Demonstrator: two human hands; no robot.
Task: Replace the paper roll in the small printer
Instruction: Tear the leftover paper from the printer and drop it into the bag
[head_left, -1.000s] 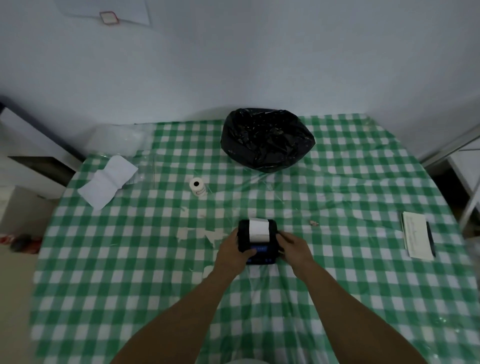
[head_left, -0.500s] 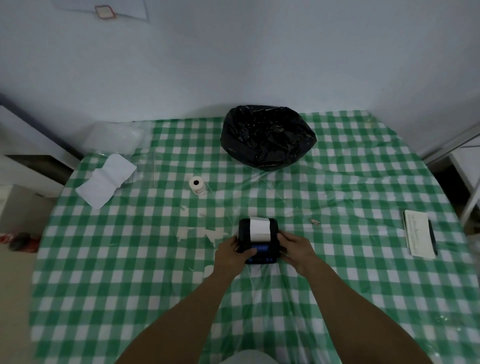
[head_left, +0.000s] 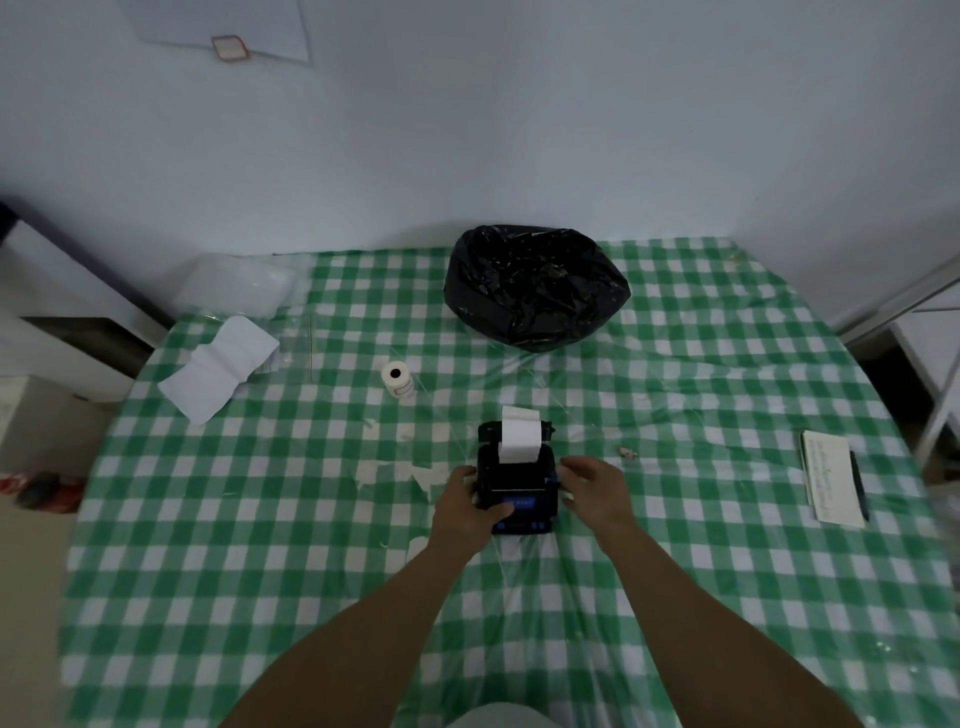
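A small black printer (head_left: 517, 480) with a blue button panel sits on the green checked table (head_left: 311, 545). Its cover stands open at the back, and a white paper strip (head_left: 519, 439) rises out of it. My left hand (head_left: 467, 506) grips the printer's left side. My right hand (head_left: 592, 488) rests against its right side, fingers partly spread. A small white paper roll (head_left: 397, 380) stands upright on the table, far left of the printer.
A black plastic bag (head_left: 535, 286) sits at the back centre. A folded white paper (head_left: 218, 366) and clear plastic wrap (head_left: 234, 286) lie at the back left. A notepad with a pen (head_left: 834, 483) lies at the right. Small paper scraps (head_left: 410, 470) lie left of the printer.
The printer's cover has swung open at the back and the paper strip now stands up. My right hand has loosened from the printer's side.
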